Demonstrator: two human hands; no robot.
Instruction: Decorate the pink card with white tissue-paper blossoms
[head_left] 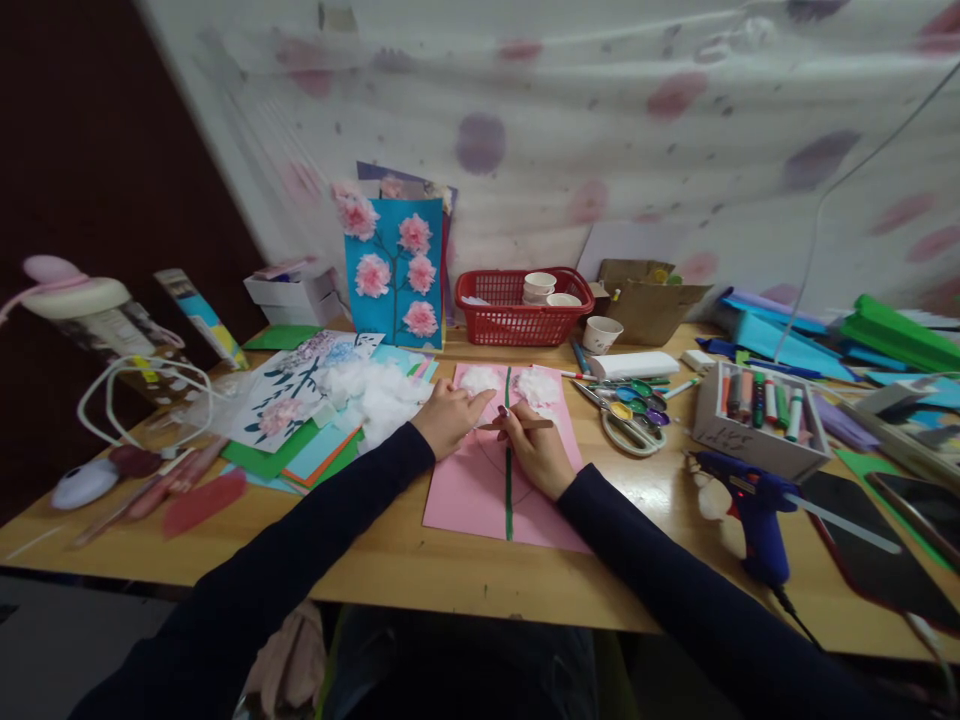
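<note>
In the head view, a pink sheet [465,495] lies on the wooden table [390,580], directly in front of the person, with both hands over its middle. The right hand [541,465] pinches a slim brown pencil-like tool [538,425] between thumb and fingers, the shaft lying nearly level above the paper. The left hand [444,420] rests on the sheet's left side, its index finger stretched out and apart from the thumb, with nothing seen clamped there. As for how far things have come, a green stripe [509,510] runs down the sheet, and white fluff sits near the top on each side of it, a left tuft [478,379] and a right tuft [537,386]. Lower down, thin curved lines show on the pink surface without any fluff over them; what the hands cover cannot be told. The paper looks smooth and flat, the stripe narrow and matt, the tufts soft, rounded and uneven. A loose, cloudy heap of cotton [375,395] spreads over coloured papers to the left. Behind stands a blue card [367,325] with ruffled pink blossoms [415,234], beside a latticed red basket [517,325]; scissors [631,436] and a blue glue gun [757,500] lie to the right.
</note>
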